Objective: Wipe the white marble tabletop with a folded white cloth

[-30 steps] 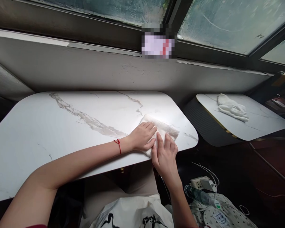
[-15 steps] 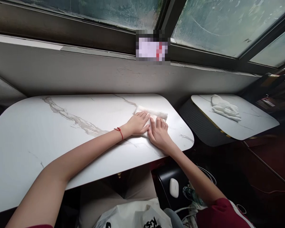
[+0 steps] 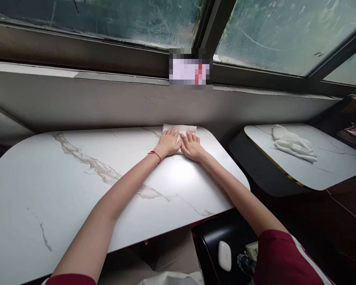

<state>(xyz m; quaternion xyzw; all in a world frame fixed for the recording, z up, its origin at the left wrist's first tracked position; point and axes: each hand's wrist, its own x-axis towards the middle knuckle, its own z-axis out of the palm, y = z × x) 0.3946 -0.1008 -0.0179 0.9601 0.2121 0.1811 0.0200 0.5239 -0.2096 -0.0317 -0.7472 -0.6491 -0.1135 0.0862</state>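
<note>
A white folded cloth (image 3: 182,128) lies near the far edge of a white marble-patterned table (image 3: 68,206). On the cloth's left part my left hand (image 3: 168,141) rests flat, its fingers stretched forward; a red string bracelet (image 3: 156,154) circles that wrist. Close beside it, my right hand (image 3: 191,146) presses down on the right part, fingers flat and a little apart. The thumbs nearly meet over the cloth. Both palms cover much of its near side.
To the right stands a second marble-patterned table (image 3: 311,178) with a crumpled white cloth (image 3: 293,143) on it. Below the near edge are a white oval case (image 3: 224,256) on a black surface and a bottle (image 3: 245,264). A wall (image 3: 106,105) and windows rise behind.
Both hands and the cloth have slid away from me, toward the table's far edge, and slightly left. The arms are straighter. The view has shifted a little.
</note>
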